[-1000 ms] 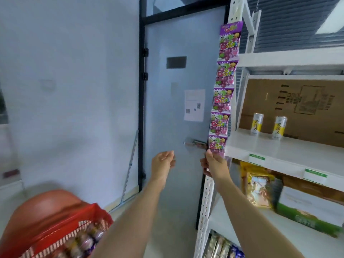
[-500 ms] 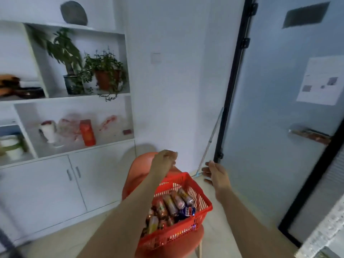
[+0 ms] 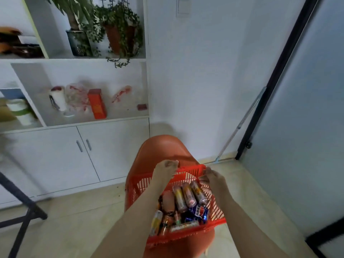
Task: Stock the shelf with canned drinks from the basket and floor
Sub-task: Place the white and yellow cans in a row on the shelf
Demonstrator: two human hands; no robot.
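Now both hands hang over the red basket, which sits on the orange chair and is full of cans lying on their sides. The left hand is loosely curled and holds nothing. The right hand points its fingers down, loose, and holds nothing too. Best to pick a top can, wrap fingers round its middle, and lift straight up so the others do not roll.
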